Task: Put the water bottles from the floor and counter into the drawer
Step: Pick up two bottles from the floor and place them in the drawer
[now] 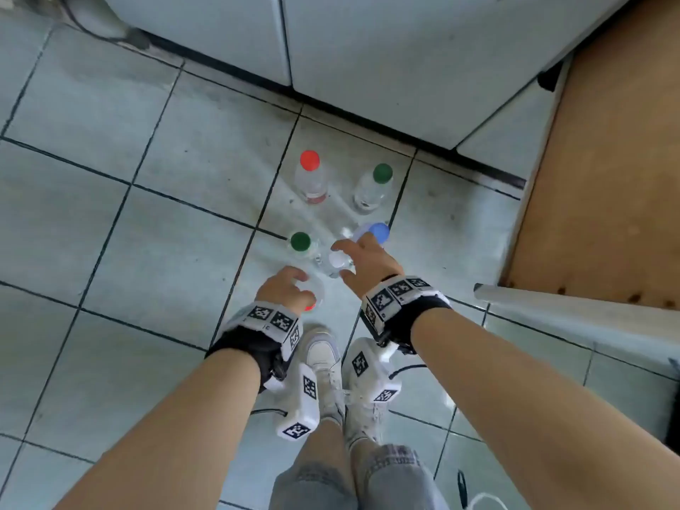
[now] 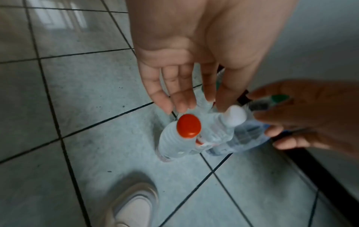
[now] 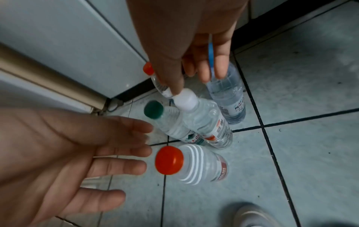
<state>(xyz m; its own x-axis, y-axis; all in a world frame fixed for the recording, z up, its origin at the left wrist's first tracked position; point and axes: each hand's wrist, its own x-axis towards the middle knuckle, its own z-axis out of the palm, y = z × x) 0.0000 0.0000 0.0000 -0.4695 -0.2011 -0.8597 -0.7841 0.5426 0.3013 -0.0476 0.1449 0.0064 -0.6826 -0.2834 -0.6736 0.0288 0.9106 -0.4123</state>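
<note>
Below my fingers, head view: six bottles stand upright on the tiled floor [image 1: 110, 233].
Head view, left hand [image 1: 285, 287]: I see it spread above a red-capped bottle [image 1: 312, 306], holding nothing.
Head view, right hand [image 1: 364, 261]: spread, thumb one side and fingers the other of a white-capped bottle [image 1: 336, 261]; a blue-capped bottle [image 1: 379, 231] sits just past the fingertips.
Head view, beyond both hands: a red-capped, two green-capped bottles, then white cabinet doors [image 1: 368, 49].
Left wrist view: my straight fingers [image 2: 182, 92] hang just above the red cap [image 2: 188, 126], apart from it; my shoe [image 2: 134, 207] lies below.
Right wrist view: my fingers [image 3: 205, 67] hang straight; one fingertip touches the white cap [image 3: 185, 99]. I grip nothing.
</note>
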